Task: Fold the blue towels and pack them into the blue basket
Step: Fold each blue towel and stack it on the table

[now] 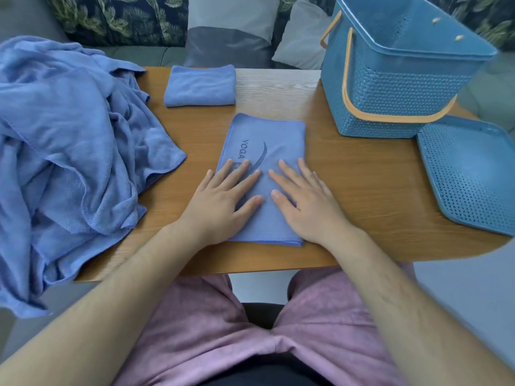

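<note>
A towel (264, 146) printed with "YOGA" lies folded into a long rectangle at the middle of the table (362, 196), its short edges at 12 and 6 o'clock. Both hands lie flat on its near half, palms down, fingers straight and slightly spread, gripping nothing. The left hand (220, 201) covers the towel's 8 o'clock part, with its outer fingers reaching over the left edge onto the wood. The right hand (303, 201) covers the 4 o'clock part, at the right edge. The two thumbs point at each other and sit close but apart. At 11 o'clock from this towel, near the table's far edge, lies a folded towel (200, 85), a small neat block, well apart from it. At 9 o'clock a pile (69, 140) of loose blue towels spreads over the table's left end and hangs off its near edge. At 2 o'clock stands the basket (395, 79), upright and open, its orange handle (390, 117) hanging down along the front wall; no towel shows inside it. Its lid (471, 174) lies flat at 3 o'clock, just beside the basket's base. Beyond the table, at 12 o'clock, a sofa holds cushions (231, 32). Pink shorts (211, 330) show at 6 o'clock.
</note>
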`<state>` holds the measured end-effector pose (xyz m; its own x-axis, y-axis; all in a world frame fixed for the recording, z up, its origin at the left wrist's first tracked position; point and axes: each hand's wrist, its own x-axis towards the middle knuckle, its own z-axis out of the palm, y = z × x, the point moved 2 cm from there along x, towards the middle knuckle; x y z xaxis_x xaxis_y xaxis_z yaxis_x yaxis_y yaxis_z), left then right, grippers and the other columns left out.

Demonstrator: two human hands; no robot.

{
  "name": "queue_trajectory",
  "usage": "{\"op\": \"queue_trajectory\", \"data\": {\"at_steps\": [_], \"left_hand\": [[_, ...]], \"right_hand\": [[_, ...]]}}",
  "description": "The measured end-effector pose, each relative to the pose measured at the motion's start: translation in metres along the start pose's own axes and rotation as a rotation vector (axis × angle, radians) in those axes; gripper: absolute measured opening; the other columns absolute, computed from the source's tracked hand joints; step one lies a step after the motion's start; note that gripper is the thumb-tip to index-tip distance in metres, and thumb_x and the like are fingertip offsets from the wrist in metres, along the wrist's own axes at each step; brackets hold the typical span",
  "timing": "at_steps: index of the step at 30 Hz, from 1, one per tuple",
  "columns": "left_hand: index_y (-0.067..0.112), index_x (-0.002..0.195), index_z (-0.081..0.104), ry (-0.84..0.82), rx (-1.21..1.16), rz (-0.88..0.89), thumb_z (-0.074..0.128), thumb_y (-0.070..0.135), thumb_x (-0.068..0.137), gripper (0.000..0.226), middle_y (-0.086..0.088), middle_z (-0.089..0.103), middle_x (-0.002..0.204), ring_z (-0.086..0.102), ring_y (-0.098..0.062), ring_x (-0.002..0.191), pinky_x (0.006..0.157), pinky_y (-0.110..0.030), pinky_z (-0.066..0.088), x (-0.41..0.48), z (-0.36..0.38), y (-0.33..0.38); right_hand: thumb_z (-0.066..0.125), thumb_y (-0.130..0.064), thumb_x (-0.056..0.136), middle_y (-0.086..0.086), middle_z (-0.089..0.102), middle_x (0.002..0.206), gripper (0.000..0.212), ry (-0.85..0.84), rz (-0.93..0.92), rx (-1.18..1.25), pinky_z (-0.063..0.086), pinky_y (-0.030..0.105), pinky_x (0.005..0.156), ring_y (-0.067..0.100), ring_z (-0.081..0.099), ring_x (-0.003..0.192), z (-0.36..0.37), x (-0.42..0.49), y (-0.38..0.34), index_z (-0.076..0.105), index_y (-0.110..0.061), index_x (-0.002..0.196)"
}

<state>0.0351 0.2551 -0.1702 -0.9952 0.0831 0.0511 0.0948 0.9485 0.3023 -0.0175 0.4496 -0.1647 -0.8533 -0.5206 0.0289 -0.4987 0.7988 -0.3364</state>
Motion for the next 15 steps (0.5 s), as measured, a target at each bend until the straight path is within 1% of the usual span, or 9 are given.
{"op": "queue_trajectory", "data": {"at_steps": [2,4,6,7,9,12,15], "left_hand": [[0.042,0.158,0.021,0.020,0.007,-0.059,0.008,0.072,0.086,0.079,0.013,0.009,0.168,0.001,-0.016,0.156,0.124,-0.045,0.004,-0.004,0.002,0.008],[0.041,0.158,0.020,0.021,0.026,-0.093,0.006,0.072,0.085,0.081,0.012,0.008,0.168,0.000,-0.017,0.156,0.124,-0.046,0.003,-0.006,0.004,0.014],[0.043,0.158,0.017,-0.019,0.015,-0.076,0.007,0.075,0.083,0.082,0.012,0.005,0.168,-0.004,-0.015,0.155,0.124,-0.046,-0.003,-0.009,0.000,0.012],[0.044,0.158,0.017,-0.059,-0.005,-0.033,0.010,0.078,0.082,0.083,0.013,0.003,0.168,-0.008,-0.013,0.155,0.124,-0.044,-0.008,-0.011,-0.003,0.009],[0.047,0.155,0.024,-0.155,-0.119,0.079,0.023,0.080,0.080,0.082,0.018,0.003,0.167,-0.014,-0.006,0.153,0.123,-0.041,-0.014,-0.016,-0.013,0.001],[0.050,0.146,0.042,-0.266,-0.310,0.181,0.050,0.076,0.077,0.074,0.026,0.011,0.164,-0.012,0.005,0.150,0.123,-0.036,-0.012,-0.024,-0.028,-0.012],[0.048,0.133,0.057,-0.288,-0.401,0.212,0.071,0.061,0.079,0.057,0.029,0.021,0.161,-0.005,0.007,0.150,0.124,-0.036,-0.007,-0.025,-0.033,-0.022]], "right_hand": [[0.034,-0.047,0.107,-0.016,0.013,0.168,0.050,-0.017,-0.008,0.027,0.005,0.044,0.127,0.015,-0.005,0.157,-0.003,0.000,0.002,0.033,-0.039,0.156],[0.042,-0.040,0.107,-0.013,0.018,0.167,0.047,0.002,-0.062,0.102,0.009,0.043,0.127,0.017,-0.002,0.157,-0.006,-0.007,0.002,0.041,-0.036,0.153],[0.049,-0.038,0.105,-0.014,0.021,0.166,0.044,-0.005,-0.094,0.194,0.012,0.038,0.126,0.014,0.002,0.157,-0.010,-0.021,0.003,0.048,-0.037,0.149],[0.052,-0.038,0.104,-0.016,0.020,0.166,0.043,-0.020,-0.092,0.231,0.011,0.033,0.126,0.012,0.003,0.156,-0.011,-0.029,0.006,0.050,-0.038,0.147],[0.060,-0.037,0.100,-0.017,0.021,0.165,0.042,-0.017,-0.097,0.281,0.011,0.027,0.125,0.008,0.009,0.155,-0.015,-0.044,0.012,0.056,-0.039,0.142],[0.069,-0.029,0.095,-0.014,0.036,0.159,0.034,0.018,-0.122,0.350,0.017,0.020,0.122,0.006,0.026,0.148,-0.024,-0.053,0.017,0.068,-0.034,0.129],[0.071,-0.023,0.094,-0.013,0.047,0.148,0.024,0.046,-0.161,0.378,0.024,0.024,0.120,0.007,0.036,0.141,-0.029,-0.052,0.024,0.075,-0.031,0.116]]}}
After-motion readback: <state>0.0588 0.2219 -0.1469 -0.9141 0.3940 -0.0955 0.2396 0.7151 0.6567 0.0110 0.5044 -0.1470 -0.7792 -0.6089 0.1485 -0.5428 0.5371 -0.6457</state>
